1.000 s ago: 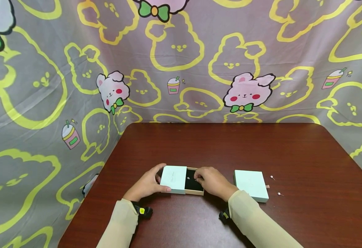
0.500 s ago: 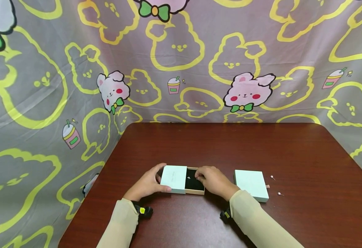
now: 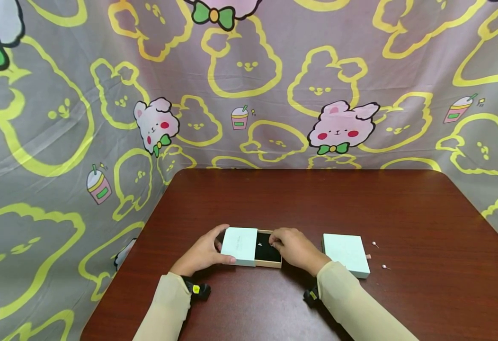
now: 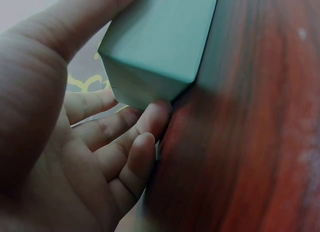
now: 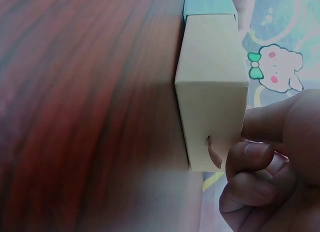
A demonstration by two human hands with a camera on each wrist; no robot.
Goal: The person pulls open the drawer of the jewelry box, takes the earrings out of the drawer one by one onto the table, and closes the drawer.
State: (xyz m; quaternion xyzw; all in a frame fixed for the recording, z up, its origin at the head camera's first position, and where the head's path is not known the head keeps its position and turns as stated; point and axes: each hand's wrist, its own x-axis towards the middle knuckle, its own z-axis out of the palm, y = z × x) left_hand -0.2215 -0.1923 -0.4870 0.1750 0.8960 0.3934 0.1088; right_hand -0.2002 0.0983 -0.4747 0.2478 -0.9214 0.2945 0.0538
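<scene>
My left hand grips the left end of a pale mint jewelry box sleeve, thumb along the near side and fingers at the far side. From its right end a cream drawer with a black pad is partly pulled out. One small silvery star-shaped earring sits on the pad. Over the drawer's right part, my right hand has its thumb and forefinger pinched together at a tiny silvery piece, mostly covered by the fingertips. A short ribbon tab hangs from the drawer's end.
A second mint box, closed, lies to the right, partly behind the right forearm. Beyond it two pearl stud earrings lie loose on the brown table. A cartoon-print cloth hangs behind and along both sides.
My right fingertips have shifted very slightly to the right over the pad. The left hand and both boxes look nearly the same.
</scene>
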